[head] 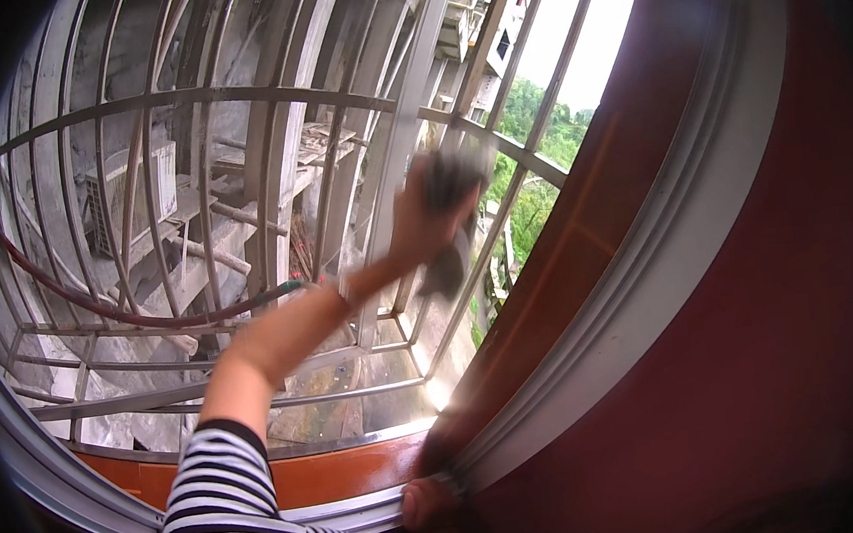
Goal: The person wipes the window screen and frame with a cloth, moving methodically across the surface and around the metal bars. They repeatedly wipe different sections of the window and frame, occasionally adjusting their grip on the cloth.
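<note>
My left arm, in a black-and-white striped sleeve, reaches out through the window opening. At its end my left hand [430,217] grips a dark cloth [453,178], both blurred. Part of the cloth hangs below the fingers. They are at an upright bar of the metal window grille [404,129], near its horizontal crossbar; whether the cloth touches the bar is unclear. Low in the picture, my right hand [430,503] is at the corner of the white window frame [363,508]. Its thumb side shows, while most of its fingers are lost in shadow.
A reddish hose [167,317] with a green end curves along the grille at left. Orange-brown tiles [337,473] line the sill and side reveal. Beyond the bars are an air-conditioner outdoor unit [135,192], concrete ledges and green trees [535,115]. A dark red surface [705,365] fills the right.
</note>
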A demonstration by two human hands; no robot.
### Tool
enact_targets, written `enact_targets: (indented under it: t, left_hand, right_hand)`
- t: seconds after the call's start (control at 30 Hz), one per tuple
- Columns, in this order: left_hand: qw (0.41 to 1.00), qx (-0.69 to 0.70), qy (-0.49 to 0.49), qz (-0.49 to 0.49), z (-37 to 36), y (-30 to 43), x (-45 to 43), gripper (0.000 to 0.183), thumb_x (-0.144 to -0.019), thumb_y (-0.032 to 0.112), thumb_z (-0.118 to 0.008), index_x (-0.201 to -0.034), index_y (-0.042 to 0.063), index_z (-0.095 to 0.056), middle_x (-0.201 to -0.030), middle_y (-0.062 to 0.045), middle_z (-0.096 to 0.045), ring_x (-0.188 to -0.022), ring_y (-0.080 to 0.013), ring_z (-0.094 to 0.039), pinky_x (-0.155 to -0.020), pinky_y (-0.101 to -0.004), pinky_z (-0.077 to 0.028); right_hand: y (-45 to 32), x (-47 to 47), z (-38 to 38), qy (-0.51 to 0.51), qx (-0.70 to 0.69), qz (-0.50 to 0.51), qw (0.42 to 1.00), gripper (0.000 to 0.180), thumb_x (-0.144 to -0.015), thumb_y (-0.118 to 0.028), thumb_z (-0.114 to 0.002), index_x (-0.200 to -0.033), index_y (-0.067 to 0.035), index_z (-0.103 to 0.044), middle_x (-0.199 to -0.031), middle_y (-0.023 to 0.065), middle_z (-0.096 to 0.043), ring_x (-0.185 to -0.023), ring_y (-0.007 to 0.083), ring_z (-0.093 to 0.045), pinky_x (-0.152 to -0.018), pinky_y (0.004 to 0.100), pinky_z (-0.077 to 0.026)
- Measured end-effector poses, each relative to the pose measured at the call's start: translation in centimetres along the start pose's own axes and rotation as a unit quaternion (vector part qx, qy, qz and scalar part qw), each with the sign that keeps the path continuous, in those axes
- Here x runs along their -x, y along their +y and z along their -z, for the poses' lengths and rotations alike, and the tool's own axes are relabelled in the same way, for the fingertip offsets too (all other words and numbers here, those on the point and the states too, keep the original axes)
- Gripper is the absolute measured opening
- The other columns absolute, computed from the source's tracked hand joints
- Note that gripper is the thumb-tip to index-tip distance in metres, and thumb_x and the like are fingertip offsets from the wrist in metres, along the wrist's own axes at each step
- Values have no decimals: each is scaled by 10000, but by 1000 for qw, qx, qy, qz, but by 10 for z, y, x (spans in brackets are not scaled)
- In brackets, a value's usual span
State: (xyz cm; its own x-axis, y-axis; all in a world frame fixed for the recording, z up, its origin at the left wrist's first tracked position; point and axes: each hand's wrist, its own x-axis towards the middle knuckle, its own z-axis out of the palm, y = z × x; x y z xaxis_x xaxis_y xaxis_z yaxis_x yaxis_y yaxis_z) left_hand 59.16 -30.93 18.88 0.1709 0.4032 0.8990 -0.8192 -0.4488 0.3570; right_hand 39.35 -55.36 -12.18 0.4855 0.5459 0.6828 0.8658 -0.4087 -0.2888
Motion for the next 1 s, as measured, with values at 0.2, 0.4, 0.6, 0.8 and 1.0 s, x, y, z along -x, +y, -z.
enact_targets:
  t: [0.2,0.4,0.6,0.8,1.0]
  left_hand:
    - [968,-23,-4,-250,-105,67,-319,747,-738,335,-773,-1389,147,-460,-1211,-187,-619,-1097,-369,-613,-970,-457,-489]
    - [971,-119,78,-191,-197,51,-352,745,-739,237,-730,-1420,183,-434,-1248,-244,-584,-1174,-418,-557,-1023,-438,-465]
    - [977,-144,-68,-140,-161,43,-243,640,-739,155,-764,-1328,245,-529,-1283,-328,-446,-1067,-446,-603,-936,-446,-538]
    - [977,-108,-112,-146,-97,6,-144,521,-746,180,-767,-1234,187,-584,-1048,-153,-685,-967,-346,-680,-827,-453,-555]
    - [955,-107,-277,17,-21,-4,-117,496,-774,350,-737,-1228,188,-620,-953,-150,-731,-894,-333,-710,-842,-409,-559]
  right_hand:
    - [-8,-9,-5,-5,-72,21,997,127,-850,-149,-577,-832,-39,-636,-828,147,-622,-718,336,-616,-649,424,-526]
    - [44,25,-40,-103,-243,-63,963,112,-857,-184,-613,-822,-79,-594,-783,99,-594,-637,290,-583,-563,382,-491]
    - [1,-2,-9,19,-16,35,999,111,-840,-185,-614,-875,-82,-597,-841,80,-614,-683,257,-632,-568,337,-523]
    - [-3,-4,-3,13,-21,33,999,111,-857,-169,-592,-853,-63,-626,-839,92,-622,-712,276,-635,-611,371,-531]
    - [-16,-10,3,-10,-27,7,1000,124,-881,-168,-581,-848,-58,-628,-841,108,-617,-757,308,-621,-680,402,-525]
